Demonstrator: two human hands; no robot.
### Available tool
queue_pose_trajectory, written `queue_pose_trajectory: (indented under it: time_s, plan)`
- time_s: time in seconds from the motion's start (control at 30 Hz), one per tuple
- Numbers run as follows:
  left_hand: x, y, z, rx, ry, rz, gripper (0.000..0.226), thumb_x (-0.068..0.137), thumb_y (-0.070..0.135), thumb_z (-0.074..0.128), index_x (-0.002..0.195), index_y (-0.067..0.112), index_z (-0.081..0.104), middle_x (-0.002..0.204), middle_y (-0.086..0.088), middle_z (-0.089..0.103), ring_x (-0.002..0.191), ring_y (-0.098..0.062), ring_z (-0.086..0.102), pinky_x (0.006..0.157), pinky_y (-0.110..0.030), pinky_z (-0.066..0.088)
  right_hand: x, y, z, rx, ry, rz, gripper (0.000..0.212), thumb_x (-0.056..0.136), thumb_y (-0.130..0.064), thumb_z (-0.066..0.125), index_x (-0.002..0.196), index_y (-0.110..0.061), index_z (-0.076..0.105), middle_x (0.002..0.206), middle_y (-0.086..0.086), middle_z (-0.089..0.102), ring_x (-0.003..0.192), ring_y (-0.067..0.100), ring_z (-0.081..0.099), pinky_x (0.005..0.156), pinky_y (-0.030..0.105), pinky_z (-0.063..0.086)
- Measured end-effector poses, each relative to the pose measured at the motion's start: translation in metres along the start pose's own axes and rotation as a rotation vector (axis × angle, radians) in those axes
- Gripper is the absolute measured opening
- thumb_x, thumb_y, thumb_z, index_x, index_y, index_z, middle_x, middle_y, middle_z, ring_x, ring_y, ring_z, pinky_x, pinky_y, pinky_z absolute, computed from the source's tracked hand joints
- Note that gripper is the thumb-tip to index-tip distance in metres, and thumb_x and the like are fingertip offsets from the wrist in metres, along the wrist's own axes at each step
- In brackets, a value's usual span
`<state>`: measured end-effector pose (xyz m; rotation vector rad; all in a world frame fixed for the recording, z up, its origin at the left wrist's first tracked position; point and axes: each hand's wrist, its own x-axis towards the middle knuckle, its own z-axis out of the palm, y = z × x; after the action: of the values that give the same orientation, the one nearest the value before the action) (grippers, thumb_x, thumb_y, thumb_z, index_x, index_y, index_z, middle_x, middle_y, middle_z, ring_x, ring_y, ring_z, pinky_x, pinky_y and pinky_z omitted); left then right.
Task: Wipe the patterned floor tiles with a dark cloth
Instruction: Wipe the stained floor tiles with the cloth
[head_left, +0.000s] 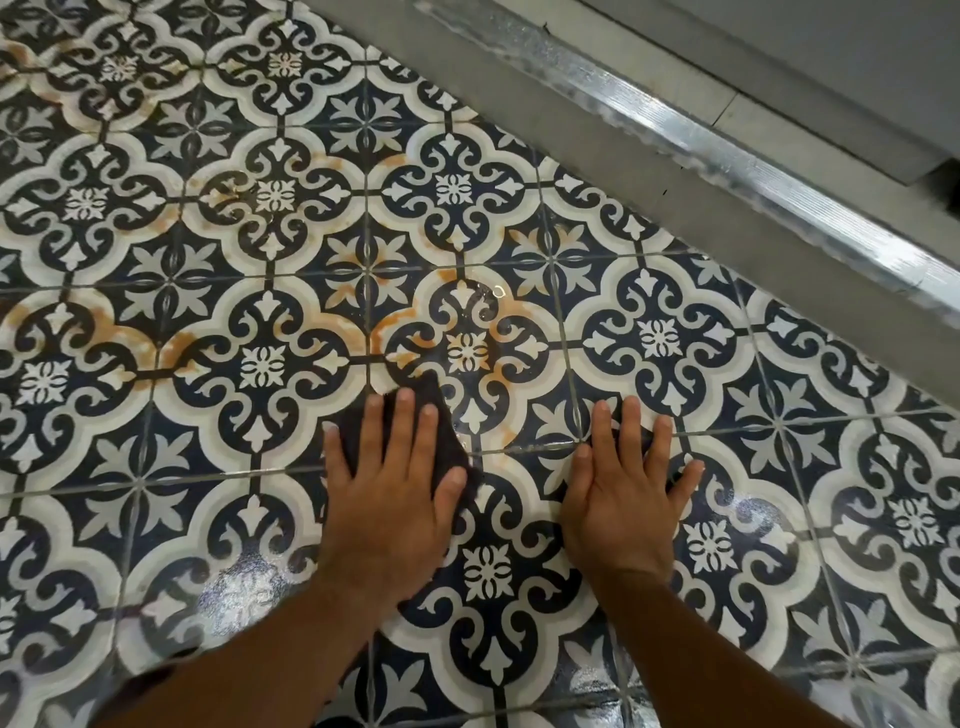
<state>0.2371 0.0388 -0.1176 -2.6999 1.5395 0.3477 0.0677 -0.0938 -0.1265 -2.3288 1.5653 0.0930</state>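
Patterned floor tiles across nearly the whole view, navy and white, glossy and wet-looking nearest the camera. Orange-brown stains streaked over several tiles ahead of the hands and off to the left. Grey ledge running diagonally along the upper right, edging the tiles. Shiny metal rail lying along that ledge, well apart from both hands. 2 bare forearms reaching in from the bottom edge. Left hand spread flat, palm down, fingers pressing a dark cloth onto the floor; cloth poking out past the fingertips, right at the near edge of the stains. Right hand open and flat on bare tile, holding nothing, just beside the left.
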Motion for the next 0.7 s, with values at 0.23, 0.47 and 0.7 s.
queue_pose_trajectory:
  time_s: [0.23,0.47,0.7]
  plan:
    - [-0.005,-0.027,-0.001,0.079,-0.034,0.154,0.066,0.100,0.056,0.017,0.153,0.017,0.021,0.161,-0.008,0.018,0.150,-0.028,0.004,0.115,-0.062,0.012,0.000,0.000,0.001,-0.001,0.009,0.001,0.060,0.097,-0.052,-0.003,0.155,-0.036,-0.001,0.165,-0.007,-0.004,0.148,0.020,-0.020,0.115,0.056,-0.015]
    - [0.022,0.023,-0.005,0.049,-0.011,0.049,0.068,0.099,0.056,0.011,0.154,0.016,0.014,0.162,-0.008,0.009,0.150,-0.029,-0.001,0.116,-0.061,0.004,0.000,0.001,0.002,0.035,0.029,0.005,0.059,0.097,-0.053,-0.001,0.155,-0.037,0.004,0.164,-0.009,-0.003,0.148,0.017,-0.020,0.116,0.053,-0.017]
    - [0.005,-0.015,-0.005,0.135,-0.059,0.441,0.064,0.099,0.058,0.020,0.151,0.021,0.022,0.160,-0.005,0.022,0.149,-0.028,0.008,0.114,-0.059,0.011,0.000,0.001,0.001,0.026,0.017,-0.004,0.061,0.097,-0.054,-0.004,0.155,-0.036,0.003,0.163,-0.009,-0.005,0.147,0.018,-0.023,0.115,0.054,-0.018]
